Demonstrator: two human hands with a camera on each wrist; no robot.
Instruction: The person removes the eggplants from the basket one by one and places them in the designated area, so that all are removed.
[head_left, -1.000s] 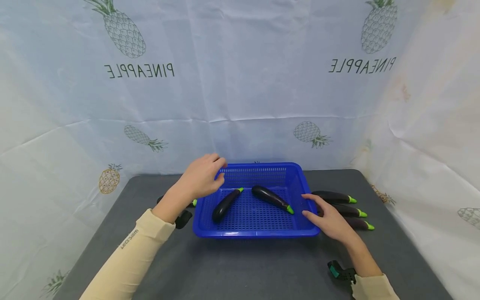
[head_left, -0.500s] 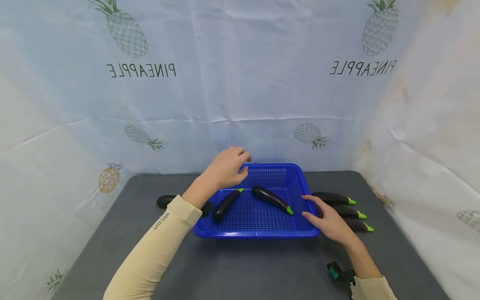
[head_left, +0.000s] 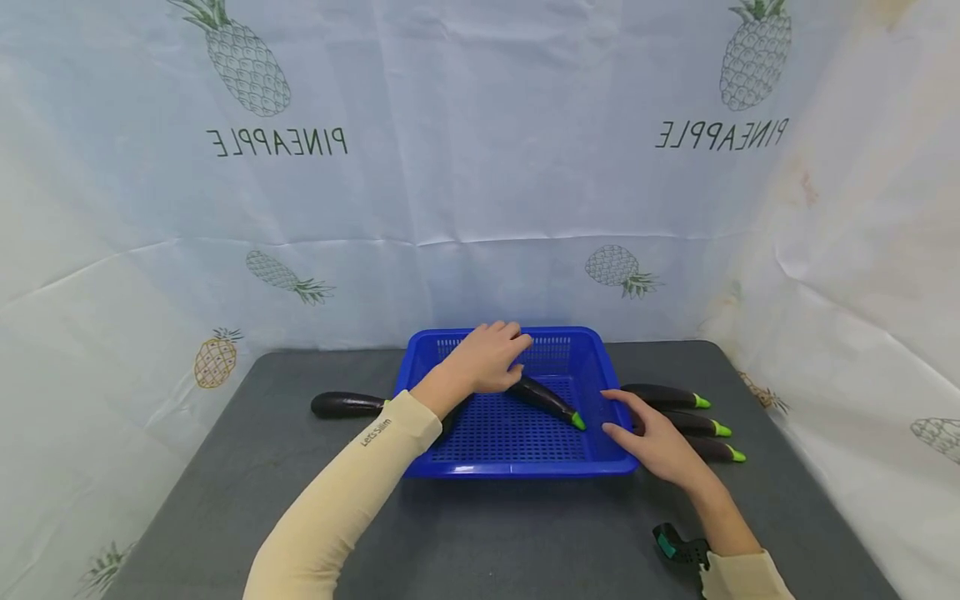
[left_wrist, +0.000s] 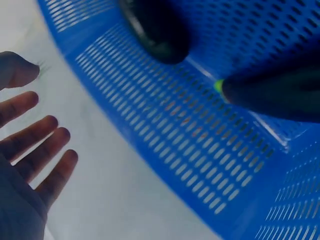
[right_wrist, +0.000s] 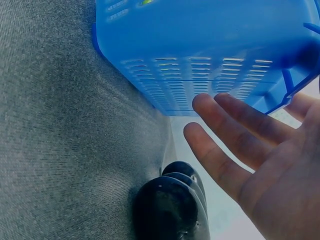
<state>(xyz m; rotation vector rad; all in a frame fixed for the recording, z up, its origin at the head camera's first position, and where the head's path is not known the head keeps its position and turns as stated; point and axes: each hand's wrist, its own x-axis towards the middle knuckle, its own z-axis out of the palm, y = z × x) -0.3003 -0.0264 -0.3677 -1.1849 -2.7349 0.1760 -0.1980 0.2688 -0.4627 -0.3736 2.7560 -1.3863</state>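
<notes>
Head cam's well back, near side, looking forward and down over the table (head_left: 480,537) to the far cloth (head_left: 487,183). Left wrist cam's super close, peering into the blue basket (head_left: 517,470); right one's low, looking past its outer right wall (right_wrist: 200,32). All three share that basket.

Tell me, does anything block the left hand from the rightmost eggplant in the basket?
Nothing visible does: the left hand hovers open above the blue basket, and no other object lies over the rightmost eggplant.

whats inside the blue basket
Two: one eggplant, with its rounded end hidden behind the left hand in the head view, and a second eggplant, mostly covered there by the left forearm.
</notes>
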